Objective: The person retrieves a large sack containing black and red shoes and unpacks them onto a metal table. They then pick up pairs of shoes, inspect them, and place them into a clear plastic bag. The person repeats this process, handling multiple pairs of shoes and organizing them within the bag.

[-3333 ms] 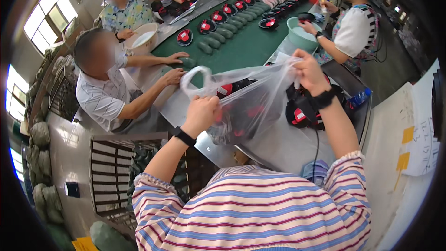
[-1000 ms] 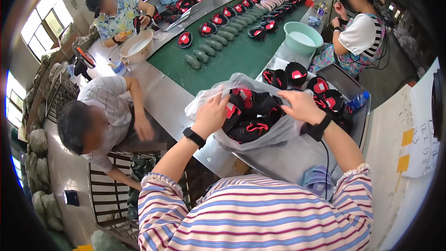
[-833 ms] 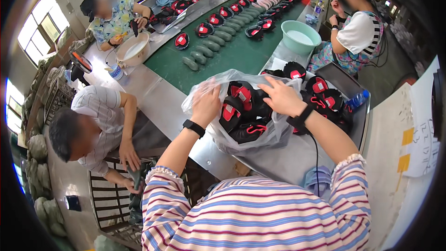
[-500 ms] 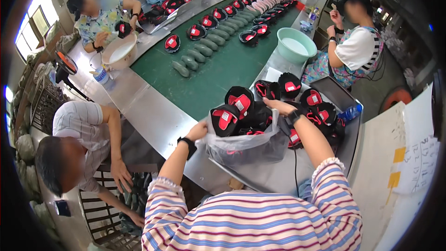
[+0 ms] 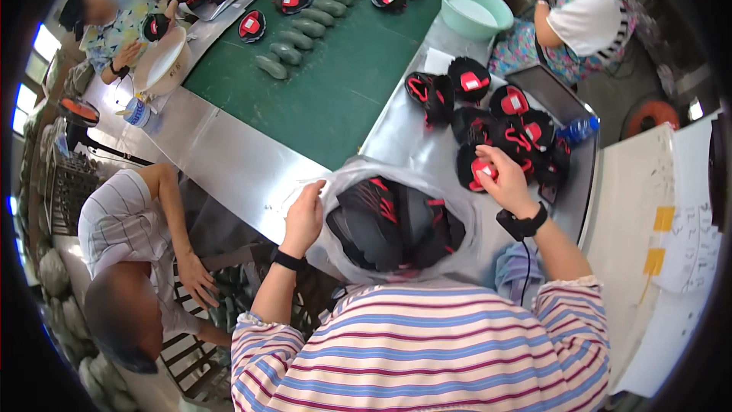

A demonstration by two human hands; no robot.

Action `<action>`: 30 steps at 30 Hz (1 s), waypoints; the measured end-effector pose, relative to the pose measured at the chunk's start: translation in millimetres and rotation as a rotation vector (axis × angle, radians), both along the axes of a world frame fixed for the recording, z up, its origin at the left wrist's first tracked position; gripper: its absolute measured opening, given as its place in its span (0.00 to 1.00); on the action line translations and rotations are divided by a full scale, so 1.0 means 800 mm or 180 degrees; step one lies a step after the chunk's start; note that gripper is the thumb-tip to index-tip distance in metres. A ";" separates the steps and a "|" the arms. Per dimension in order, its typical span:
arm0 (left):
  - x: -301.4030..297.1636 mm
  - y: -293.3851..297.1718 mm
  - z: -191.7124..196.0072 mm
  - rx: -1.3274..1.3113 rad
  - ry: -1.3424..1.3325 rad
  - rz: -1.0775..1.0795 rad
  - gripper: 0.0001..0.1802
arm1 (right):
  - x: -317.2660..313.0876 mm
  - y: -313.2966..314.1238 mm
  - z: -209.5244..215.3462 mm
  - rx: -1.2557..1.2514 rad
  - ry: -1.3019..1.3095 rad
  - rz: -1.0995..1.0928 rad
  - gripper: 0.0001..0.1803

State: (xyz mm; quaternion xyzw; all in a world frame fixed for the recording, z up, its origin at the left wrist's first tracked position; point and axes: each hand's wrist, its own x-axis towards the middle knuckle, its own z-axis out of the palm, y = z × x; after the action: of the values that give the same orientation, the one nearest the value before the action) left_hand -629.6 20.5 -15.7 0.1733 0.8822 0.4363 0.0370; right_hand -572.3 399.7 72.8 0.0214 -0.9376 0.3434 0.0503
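At the metal table, the bag has come closer; hands apart, right at a shoe upper, both grips unclear.

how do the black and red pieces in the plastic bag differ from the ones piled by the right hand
The bagged pieces sit inside a clear plastic bag; the piled pieces lie loose on the metal surface.
The bagged pieces mostly show dark sides with thin red lines; several piled pieces show red patches with white labels.
Both groups are black and red.
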 end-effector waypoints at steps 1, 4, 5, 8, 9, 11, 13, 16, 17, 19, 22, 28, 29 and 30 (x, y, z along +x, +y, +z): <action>0.011 -0.006 0.018 0.0203 0.0182 0.0037 0.17 | 0.011 -0.019 0.023 -0.0005 0.0045 0.0170 0.24; 0.062 -0.016 0.041 0.0650 -0.0032 0.0267 0.28 | 0.064 -0.070 0.038 0.0158 0.0686 0.1736 0.21; 0.080 -0.013 0.046 0.0724 -0.0228 0.0167 0.33 | 0.087 -0.077 0.025 0.0490 0.0412 0.2033 0.26; 0.115 0.011 0.010 0.0173 -0.0223 -0.1362 0.32 | 0.117 -0.033 -0.078 0.1283 0.0819 0.2328 0.32; 0.115 0.020 -0.033 -0.0026 0.0344 -0.1443 0.29 | 0.110 -0.025 -0.079 0.1178 0.1166 0.2380 0.29; 0.101 0.061 -0.016 -0.0138 -0.0288 -0.1406 0.32 | 0.098 -0.019 -0.079 0.0970 0.1465 0.1943 0.28; 0.082 0.089 -0.013 0.0465 -0.0460 -0.0638 0.43 | 0.084 -0.020 -0.059 0.1218 0.1775 0.1434 0.23; 0.069 0.126 0.011 0.0502 -0.0401 -0.0129 0.57 | 0.087 0.006 -0.065 0.1505 0.1951 0.1385 0.11; 0.072 0.134 0.008 0.0622 -0.0238 -0.0021 0.58 | 0.096 0.027 -0.075 0.1595 0.1873 0.1669 0.06; 0.093 0.138 -0.011 0.0849 0.0069 0.0260 0.61 | 0.135 0.044 -0.096 0.1899 0.1706 0.2328 0.04; 0.143 0.145 0.027 0.0867 0.0275 0.0107 0.67 | 0.183 0.074 -0.125 0.1941 0.0545 0.2466 0.06; 0.192 0.181 0.042 0.0715 0.0739 0.0482 0.58 | 0.118 0.004 0.028 -0.0102 0.0499 0.1206 0.11; 0.181 0.180 0.028 0.0936 0.0427 0.0488 0.51 | 0.110 -0.011 0.047 -0.0257 0.0284 0.1351 0.11; 0.161 0.171 0.004 0.1154 0.0128 0.0462 0.44 | 0.104 -0.026 0.051 -0.0153 0.0898 0.1623 0.16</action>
State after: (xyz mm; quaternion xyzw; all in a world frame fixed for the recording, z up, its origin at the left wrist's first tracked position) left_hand -501.2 157.7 -12.6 0.1218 0.7999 0.5860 -0.0440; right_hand -489.4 378.8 113.3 0.3027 -0.8773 0.3608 0.0927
